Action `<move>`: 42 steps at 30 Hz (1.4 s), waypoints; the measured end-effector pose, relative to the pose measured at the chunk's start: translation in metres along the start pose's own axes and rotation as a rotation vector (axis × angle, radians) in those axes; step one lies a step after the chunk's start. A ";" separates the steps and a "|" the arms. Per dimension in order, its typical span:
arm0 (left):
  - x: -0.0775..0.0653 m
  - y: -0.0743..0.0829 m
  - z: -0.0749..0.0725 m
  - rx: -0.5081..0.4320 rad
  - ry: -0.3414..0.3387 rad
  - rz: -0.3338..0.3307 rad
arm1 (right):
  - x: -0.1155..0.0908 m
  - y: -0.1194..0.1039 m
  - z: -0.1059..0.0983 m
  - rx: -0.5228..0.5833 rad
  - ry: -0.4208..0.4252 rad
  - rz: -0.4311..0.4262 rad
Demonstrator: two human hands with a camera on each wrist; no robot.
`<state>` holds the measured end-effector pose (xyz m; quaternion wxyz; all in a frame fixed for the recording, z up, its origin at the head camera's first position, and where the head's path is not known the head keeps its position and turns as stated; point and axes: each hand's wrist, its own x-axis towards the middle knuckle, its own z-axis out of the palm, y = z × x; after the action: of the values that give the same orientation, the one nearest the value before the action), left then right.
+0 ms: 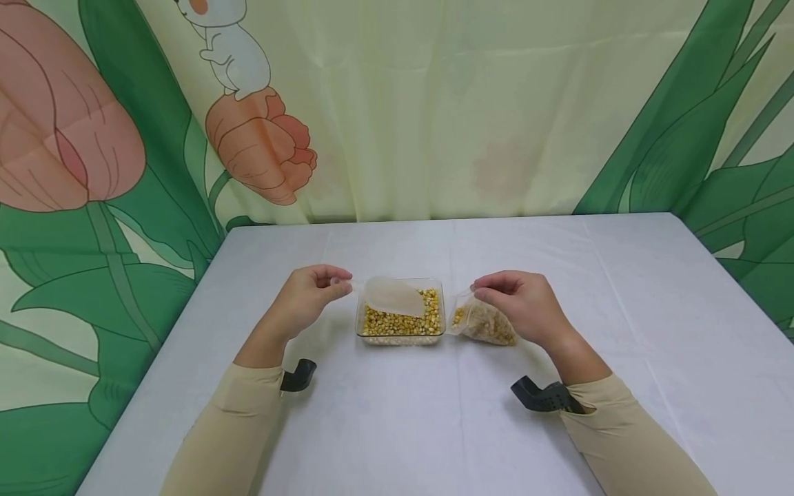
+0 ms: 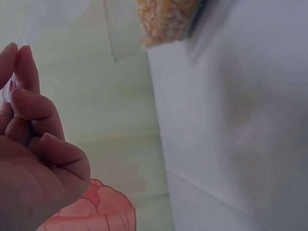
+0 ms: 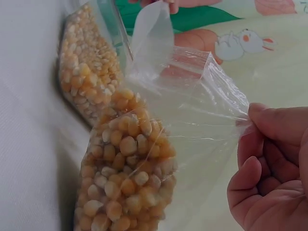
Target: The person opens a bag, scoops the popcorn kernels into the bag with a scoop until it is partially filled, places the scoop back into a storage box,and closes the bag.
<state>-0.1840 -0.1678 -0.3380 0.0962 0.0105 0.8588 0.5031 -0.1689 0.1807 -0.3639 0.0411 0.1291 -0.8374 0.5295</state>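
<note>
My left hand point(image 1: 308, 297) pinches the thin end of a translucent white plastic scoop point(image 1: 393, 296). The scoop's wide part overlaps a clear glass container point(image 1: 444, 313) of yellow corn kernels point(image 1: 397, 324) in the head view. To the right of the container lies a clear plastic bag point(image 1: 486, 322), bulging with corn kernels point(image 3: 127, 178). My right hand point(image 1: 526, 303) holds the bag's upper edge between thumb and forefinger, pulling the film taut. In the right wrist view the scoop point(image 3: 153, 36) shows behind the bag's mouth.
A white cloth covers the table point(image 1: 397, 413), and the container and bag stand near its middle. Behind it hangs a curtain point(image 1: 434, 124) printed with flowers and a rabbit. Black wrist mounts point(image 1: 299, 375) stick out from both sleeves close above the table.
</note>
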 end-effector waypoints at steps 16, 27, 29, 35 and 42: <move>0.010 -0.017 0.006 0.132 -0.090 -0.069 | -0.001 -0.003 -0.001 0.180 0.089 -0.037; 0.011 -0.023 0.009 0.197 -0.127 -0.084 | 0.000 0.001 -0.002 0.183 0.073 -0.017; 0.011 -0.022 0.008 0.221 -0.125 -0.089 | 0.001 0.002 -0.002 0.180 0.072 -0.018; 0.009 -0.017 0.004 0.225 -0.066 -0.065 | 0.001 0.003 -0.002 0.174 0.068 -0.014; 0.006 -0.006 0.000 0.158 -0.008 0.053 | 0.001 0.003 -0.002 0.170 0.060 -0.007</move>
<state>-0.1892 -0.1699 -0.3437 0.0850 0.0427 0.8949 0.4359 -0.1709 0.1833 -0.3656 0.0569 0.1193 -0.7874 0.6022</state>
